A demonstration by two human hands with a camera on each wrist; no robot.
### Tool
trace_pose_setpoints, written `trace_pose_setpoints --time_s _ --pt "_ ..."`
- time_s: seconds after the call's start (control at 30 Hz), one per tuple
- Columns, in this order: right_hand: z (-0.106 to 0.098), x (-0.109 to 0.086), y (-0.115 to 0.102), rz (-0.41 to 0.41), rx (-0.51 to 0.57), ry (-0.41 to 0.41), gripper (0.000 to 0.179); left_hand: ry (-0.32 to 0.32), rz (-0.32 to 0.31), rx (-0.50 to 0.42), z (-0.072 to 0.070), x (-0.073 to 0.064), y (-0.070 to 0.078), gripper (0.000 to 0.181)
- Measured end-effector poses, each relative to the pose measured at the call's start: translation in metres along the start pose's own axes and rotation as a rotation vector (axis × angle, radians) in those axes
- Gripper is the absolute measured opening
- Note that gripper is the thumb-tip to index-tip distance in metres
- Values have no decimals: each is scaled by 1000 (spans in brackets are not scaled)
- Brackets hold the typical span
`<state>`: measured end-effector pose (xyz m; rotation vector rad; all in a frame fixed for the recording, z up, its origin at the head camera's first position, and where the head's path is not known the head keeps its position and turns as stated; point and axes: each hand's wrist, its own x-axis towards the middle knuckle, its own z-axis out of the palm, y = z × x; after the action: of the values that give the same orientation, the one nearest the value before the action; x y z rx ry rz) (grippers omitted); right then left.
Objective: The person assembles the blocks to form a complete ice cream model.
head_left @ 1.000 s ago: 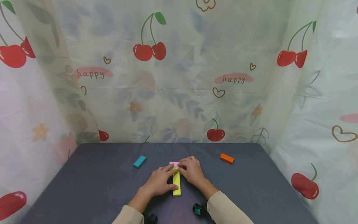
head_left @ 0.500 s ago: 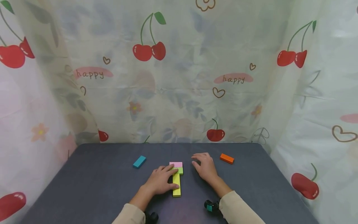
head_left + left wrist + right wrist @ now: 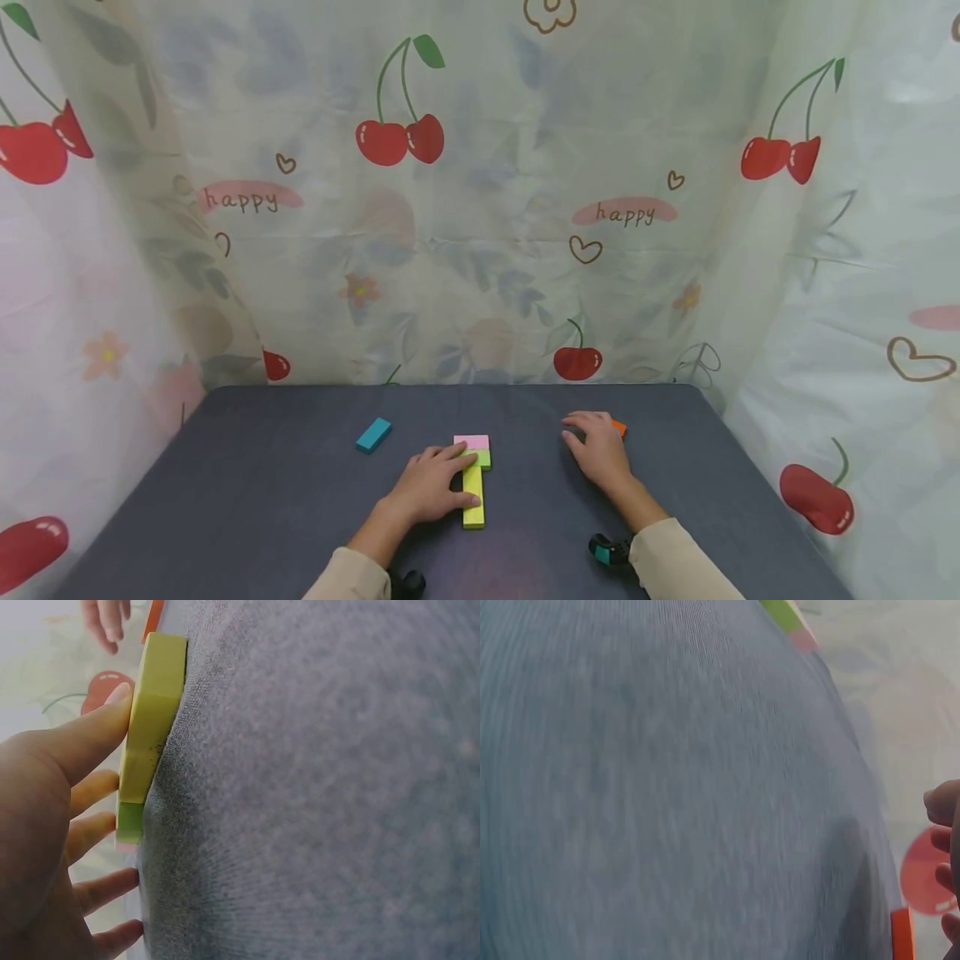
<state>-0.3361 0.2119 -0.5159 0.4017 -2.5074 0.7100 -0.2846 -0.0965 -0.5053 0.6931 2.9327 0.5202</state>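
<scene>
A yellow block (image 3: 473, 497) lies lengthwise on the table, its far end against a green block (image 3: 483, 459), with a pink block (image 3: 472, 441) behind that. My left hand (image 3: 429, 485) rests on this row with spread fingers. Its thumb (image 3: 101, 731) lies on the yellow block, and other fingertips reach the green and pink ones. My right hand (image 3: 602, 450) hovers with loosely bent fingers and nothing in them, beside an orange block (image 3: 619, 427) that it partly covers in the head view. In the right wrist view the orange block (image 3: 902, 934) shows below the fingers.
A blue block (image 3: 373, 435) lies at the back left of the dark grey table (image 3: 247, 500). Black wrist devices sit under both sleeves, the right one (image 3: 606, 550) with a teal patch. A patterned curtain (image 3: 480, 208) hangs behind the table.
My right hand has left the pink and green blocks and moved right to the orange block, uncovering them. My left hand stays on the row.
</scene>
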Motion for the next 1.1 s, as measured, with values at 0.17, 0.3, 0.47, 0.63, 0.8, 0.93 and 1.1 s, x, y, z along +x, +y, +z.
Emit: trace_pose_setpoints --time_s 0.17,0.3,0.47,0.63,0.8,0.93,1.1 --pt "-9 -5 16 31 -43 -7 21 -6 -3 -1 0 0 0 69" --pt "-14 -9 27 55 -111 -26 24 -3 -7 -5 2 0 0 69" --pt "-18 -14 38 78 -177 -57 30 0 -11 -13 2 0 0 69" --pt "-20 -16 45 73 -228 -57 36 -4 -20 -18 2 1 -1 69" --pt "-23 -18 50 75 -268 -67 37 -5 -22 -29 2 1 -2 70" --pt "-25 -18 51 102 -284 -95 40 -5 -21 -30 3 1 -2 70" --pt "-25 -16 50 129 -285 -126 43 0 -21 -25 3 1 -2 71"
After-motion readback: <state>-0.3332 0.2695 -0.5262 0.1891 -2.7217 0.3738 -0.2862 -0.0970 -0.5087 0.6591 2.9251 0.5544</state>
